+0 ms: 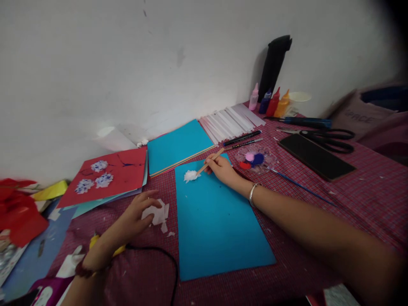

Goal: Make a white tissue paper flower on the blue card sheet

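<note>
While the left hand [137, 216] lies nearest the camera, its fingers are spread and released, only resting on a small heap of white paper scraps [157, 214] on the checked tablecloth [350, 199]. A black cable [165, 263] loops just beside that wrist. To the right of the scraps lies a blue sheet [216, 225], flat and running away from the viewer.

Over the far end of the sheet the right hand [221, 168], a bangle [253, 194] on its wrist, grasps a wooden stick [212, 160] pencil-fashion. The stick slants down to the left, and its tip meets a crumpled white tuft [190, 175] that sits on the sheet near the far left corner.

The step in hand looks like setting this tuft in place with the stick. A further press would seem to call for a light, steady tip so that the tuft neither lifts nor slides, and for the sheet to lie quiet meanwhile. Another tuft would have to come from the scraps under the left fingers.

Beyond the right hand stands a clear palette [256, 159] with dabs of paint, with a thin paintbrush [299, 185] beside it. Further left a red sheet [108, 174] bears three white-and-blue tufts. Behind it are a stack of coloured paper [178, 144], white strips [229, 121], scissors [328, 138] and a dark phone [315, 161]. Small paint bottles [270, 102] stand against the wall.
</note>
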Demonstrator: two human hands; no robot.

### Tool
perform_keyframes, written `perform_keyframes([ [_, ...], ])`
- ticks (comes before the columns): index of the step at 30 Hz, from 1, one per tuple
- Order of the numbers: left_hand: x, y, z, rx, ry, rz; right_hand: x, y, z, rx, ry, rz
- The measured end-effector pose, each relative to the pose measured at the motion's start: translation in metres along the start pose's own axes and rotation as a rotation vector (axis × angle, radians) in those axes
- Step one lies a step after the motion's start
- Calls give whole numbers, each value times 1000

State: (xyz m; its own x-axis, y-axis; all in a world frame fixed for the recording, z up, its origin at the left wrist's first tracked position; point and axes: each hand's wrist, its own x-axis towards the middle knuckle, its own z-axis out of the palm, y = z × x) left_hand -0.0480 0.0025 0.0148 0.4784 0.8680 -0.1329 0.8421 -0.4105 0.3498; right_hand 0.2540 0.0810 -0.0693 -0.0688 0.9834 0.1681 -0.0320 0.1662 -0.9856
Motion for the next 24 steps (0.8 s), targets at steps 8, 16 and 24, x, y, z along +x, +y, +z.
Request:
perform_keyframes([
  [8,27,6,2,131,-245,-33,0,1,-1,3,-11,1],
  [16,27,0,-2,137,-205,14,0,2,0,11,-6,4],
  [24,13,-3,-21,-67,-12,11,1,3,0,12,0,1],
])
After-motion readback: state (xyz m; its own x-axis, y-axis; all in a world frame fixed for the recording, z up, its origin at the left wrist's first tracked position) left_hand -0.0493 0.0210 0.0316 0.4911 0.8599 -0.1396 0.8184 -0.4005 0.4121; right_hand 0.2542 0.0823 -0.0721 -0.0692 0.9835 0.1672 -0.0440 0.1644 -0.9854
